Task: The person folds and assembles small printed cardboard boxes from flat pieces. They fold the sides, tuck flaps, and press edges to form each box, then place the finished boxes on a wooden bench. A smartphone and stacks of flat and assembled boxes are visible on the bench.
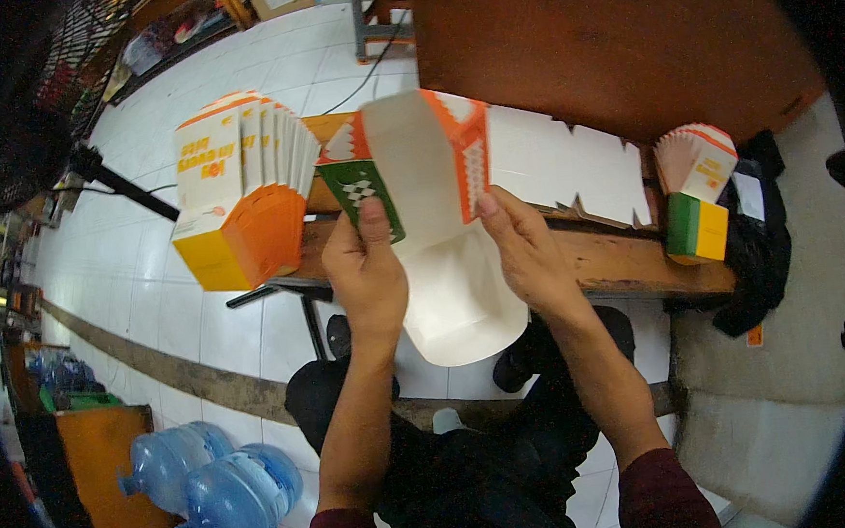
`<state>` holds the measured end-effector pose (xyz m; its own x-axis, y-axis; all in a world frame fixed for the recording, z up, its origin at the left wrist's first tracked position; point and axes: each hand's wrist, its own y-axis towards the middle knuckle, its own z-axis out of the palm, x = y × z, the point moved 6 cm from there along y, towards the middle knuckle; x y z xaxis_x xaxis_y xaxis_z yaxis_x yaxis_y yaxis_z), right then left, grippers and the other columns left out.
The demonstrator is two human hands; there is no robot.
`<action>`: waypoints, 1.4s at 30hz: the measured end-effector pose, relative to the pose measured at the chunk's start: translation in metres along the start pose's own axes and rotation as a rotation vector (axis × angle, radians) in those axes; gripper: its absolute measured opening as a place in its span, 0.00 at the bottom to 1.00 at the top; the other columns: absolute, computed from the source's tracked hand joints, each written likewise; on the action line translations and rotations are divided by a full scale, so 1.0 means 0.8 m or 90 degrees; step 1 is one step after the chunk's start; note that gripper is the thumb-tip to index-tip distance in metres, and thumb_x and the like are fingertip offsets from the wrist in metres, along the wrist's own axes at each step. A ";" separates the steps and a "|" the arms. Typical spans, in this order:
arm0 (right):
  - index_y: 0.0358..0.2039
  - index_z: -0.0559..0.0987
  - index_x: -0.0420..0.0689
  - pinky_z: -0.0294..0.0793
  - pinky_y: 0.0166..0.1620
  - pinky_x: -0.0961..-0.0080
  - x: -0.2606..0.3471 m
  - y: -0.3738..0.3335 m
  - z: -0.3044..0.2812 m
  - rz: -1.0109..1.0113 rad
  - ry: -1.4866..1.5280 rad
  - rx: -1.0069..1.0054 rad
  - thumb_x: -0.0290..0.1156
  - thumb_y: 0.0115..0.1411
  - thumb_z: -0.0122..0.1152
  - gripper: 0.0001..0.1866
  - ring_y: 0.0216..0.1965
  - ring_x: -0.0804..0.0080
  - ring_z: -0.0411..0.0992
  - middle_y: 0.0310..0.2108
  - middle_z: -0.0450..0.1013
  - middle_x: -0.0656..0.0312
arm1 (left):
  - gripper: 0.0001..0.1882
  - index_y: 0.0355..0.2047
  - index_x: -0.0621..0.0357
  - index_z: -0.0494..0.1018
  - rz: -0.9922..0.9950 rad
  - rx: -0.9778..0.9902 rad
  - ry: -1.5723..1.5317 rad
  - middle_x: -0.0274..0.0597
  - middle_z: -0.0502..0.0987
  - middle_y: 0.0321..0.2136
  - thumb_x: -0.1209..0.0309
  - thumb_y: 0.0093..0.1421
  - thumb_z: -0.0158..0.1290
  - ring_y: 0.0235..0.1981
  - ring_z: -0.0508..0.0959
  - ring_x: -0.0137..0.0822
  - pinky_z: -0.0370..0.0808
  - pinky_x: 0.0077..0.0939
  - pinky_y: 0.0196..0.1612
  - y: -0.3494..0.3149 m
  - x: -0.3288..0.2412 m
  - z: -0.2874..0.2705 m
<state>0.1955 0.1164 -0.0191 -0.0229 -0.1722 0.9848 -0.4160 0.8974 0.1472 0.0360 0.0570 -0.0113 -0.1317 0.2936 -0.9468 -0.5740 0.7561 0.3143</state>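
Between my two hands is a partly folded paper food box (458, 296), its white inside facing me and its side panels orange, white and green. My left hand (369, 267) grips the green and orange side panel, thumb on top. On the other side my right hand (523, 243) pinches the orange patterned panel. The rounded white flap hangs down toward my lap. Left of the box, a nested stack of folded boxes (239, 193) in white, orange and yellow sits at the bench's end. Flat white card blanks (566, 163) lie in a pile beyond my right hand.
A wooden bench (626, 263) runs across in front of me. At its right end stands a smaller box stack (699, 194) beside a black bag (764, 233). Large blue water bottles (243, 498) lie on the floor at lower left. A fan (56, 122) stands at far left.
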 end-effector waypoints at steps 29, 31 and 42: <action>0.64 0.60 0.41 0.67 0.60 0.60 -0.058 -0.127 -0.043 0.092 0.499 -0.253 0.55 0.64 0.42 0.36 0.58 0.56 0.67 0.60 0.65 0.51 | 0.34 0.63 0.66 0.59 -0.003 0.348 -0.177 0.54 0.65 0.61 0.53 0.66 0.43 0.55 0.72 0.45 0.71 0.31 0.52 -0.019 -0.016 0.052; 0.65 0.59 0.42 0.65 0.61 0.59 -0.035 -0.146 -0.097 -0.089 0.526 -0.353 0.55 0.65 0.41 0.37 0.58 0.55 0.67 0.60 0.64 0.51 | 0.34 0.63 0.65 0.59 0.021 0.321 -0.180 0.56 0.65 0.60 0.52 0.66 0.43 0.54 0.73 0.46 0.73 0.34 0.51 -0.021 -0.022 0.057; 0.64 0.66 0.55 0.64 0.58 0.56 -0.045 -0.165 -0.407 0.204 -0.978 -0.593 0.57 0.57 0.61 0.38 0.60 0.52 0.62 0.61 0.60 0.46 | 0.18 0.52 0.65 0.70 -0.011 0.312 -0.060 0.46 0.75 0.49 0.67 0.66 0.46 0.46 0.79 0.37 0.75 0.28 0.47 -0.016 -0.019 0.044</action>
<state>0.5473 0.1368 -0.0437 -0.9347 0.3368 0.1134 0.3448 0.7824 0.5186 0.0742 0.0635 0.0018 -0.0387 0.3135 -0.9488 -0.1258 0.9404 0.3159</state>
